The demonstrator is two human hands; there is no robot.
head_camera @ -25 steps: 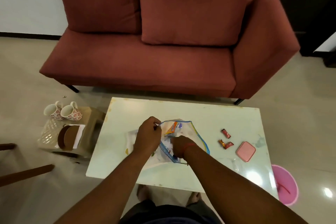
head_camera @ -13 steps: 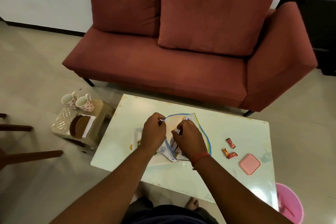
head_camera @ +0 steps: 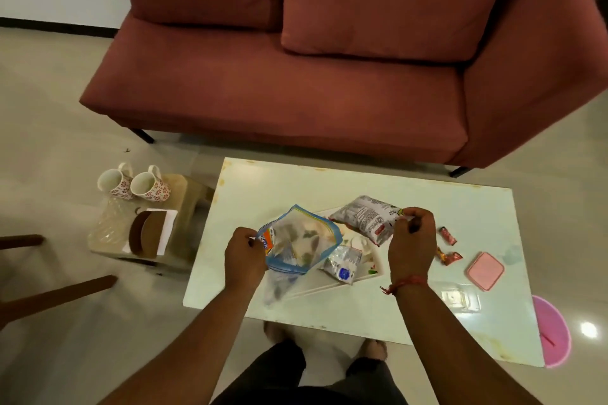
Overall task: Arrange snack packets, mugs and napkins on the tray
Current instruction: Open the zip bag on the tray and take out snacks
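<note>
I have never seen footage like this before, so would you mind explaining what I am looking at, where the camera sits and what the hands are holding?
There is no machine here: a person wears one wide-angle camera on the head, looking forward and down, so the two bare arms come in from the bottom of the picture. The left hand grips the rim of a clear zip bag that holds more snacks. The right hand pinches a white snack packet by its end, above a white tray on the pale table. A smaller silver packet lies on the tray. To the right on the table lie small red sweets and a pink case. Two flowered mugs and napkins wait on a low stool to the left, not yet on the tray.
</note>
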